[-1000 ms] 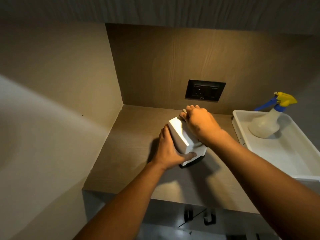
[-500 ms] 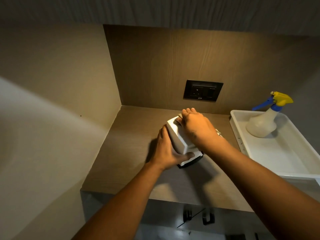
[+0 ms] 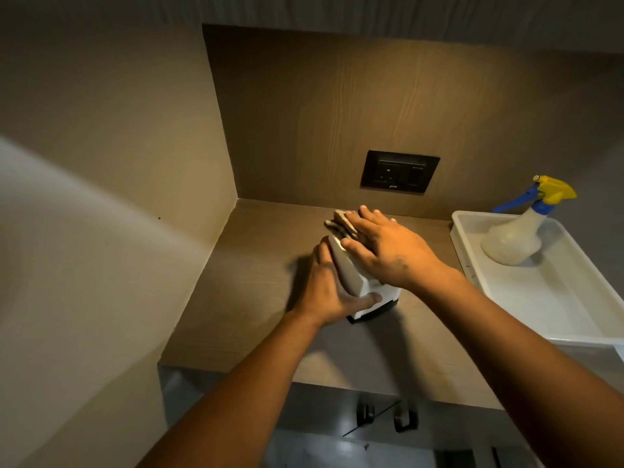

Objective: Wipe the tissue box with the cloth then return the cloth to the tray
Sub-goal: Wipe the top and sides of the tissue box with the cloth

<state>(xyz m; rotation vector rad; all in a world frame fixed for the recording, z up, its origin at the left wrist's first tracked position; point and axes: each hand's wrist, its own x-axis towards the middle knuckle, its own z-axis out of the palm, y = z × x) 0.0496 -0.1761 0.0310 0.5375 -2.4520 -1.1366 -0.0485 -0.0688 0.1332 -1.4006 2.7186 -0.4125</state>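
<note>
A white tissue box (image 3: 347, 275) with a dark base stands tilted on the wooden counter (image 3: 256, 285). My left hand (image 3: 329, 292) grips its left side, thumb across the near face. My right hand (image 3: 388, 251) lies flat on top of the box, pressing a folded pale cloth (image 3: 341, 222) against it. Only the cloth's far edge shows past my fingertips. The white tray (image 3: 557, 298) sits to the right of the box.
A spray bottle (image 3: 516, 238) with a blue and yellow trigger stands in the tray's far part. A black wall socket (image 3: 398, 172) is on the wooden back panel. A side wall closes the counter on the left. Drawer handles (image 3: 385, 417) sit below the front edge.
My right hand has flattened and slid across the top of the box, and the cloth now shows beyond the fingertips. The left hand keeps its grip on the box.
</note>
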